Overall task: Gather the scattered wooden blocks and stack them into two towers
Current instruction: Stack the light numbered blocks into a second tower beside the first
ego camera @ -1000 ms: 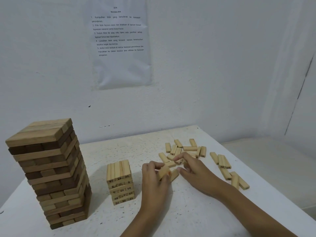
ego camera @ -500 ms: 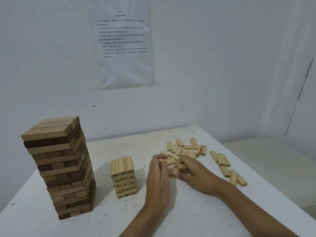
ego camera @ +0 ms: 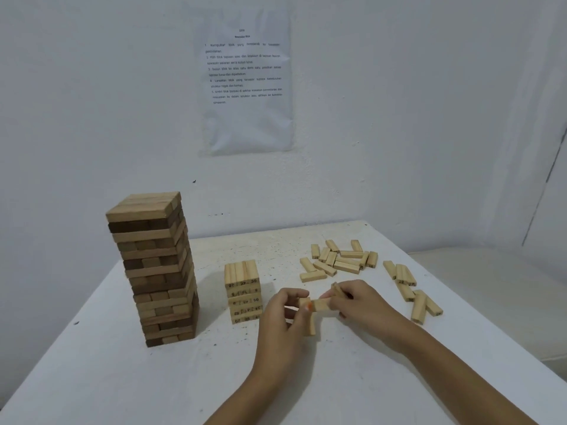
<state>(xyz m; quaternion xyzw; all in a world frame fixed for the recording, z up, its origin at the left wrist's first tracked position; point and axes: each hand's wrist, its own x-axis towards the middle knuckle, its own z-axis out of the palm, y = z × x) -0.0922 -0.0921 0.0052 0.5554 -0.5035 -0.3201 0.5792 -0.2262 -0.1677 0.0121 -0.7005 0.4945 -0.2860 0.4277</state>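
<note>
A tall tower of dark and light blocks (ego camera: 156, 268) stands at the left of the white table (ego camera: 122, 378). To its right is a short tower of pale numbered blocks (ego camera: 243, 291). Just right of that, my left hand (ego camera: 283, 317) holds a pale block (ego camera: 310, 325) that points downward. My right hand (ego camera: 360, 303) pinches another pale block (ego camera: 320, 304) lying crosswise, its end against my left fingers, with a further block end (ego camera: 336, 288) showing above my fingers. Several loose pale blocks (ego camera: 340, 260) lie scattered behind my hands, and more loose blocks (ego camera: 412, 289) lie at the right.
A printed paper sheet (ego camera: 247, 84) hangs on the white wall behind the table. The table's right edge (ego camera: 491, 320) runs close to the rightmost loose blocks, with a lower pale surface beyond it.
Both hands have lifted their blocks off the table and drawn back from the loose pile toward me. The camera has turned left, so the towers sit further right in view.
</note>
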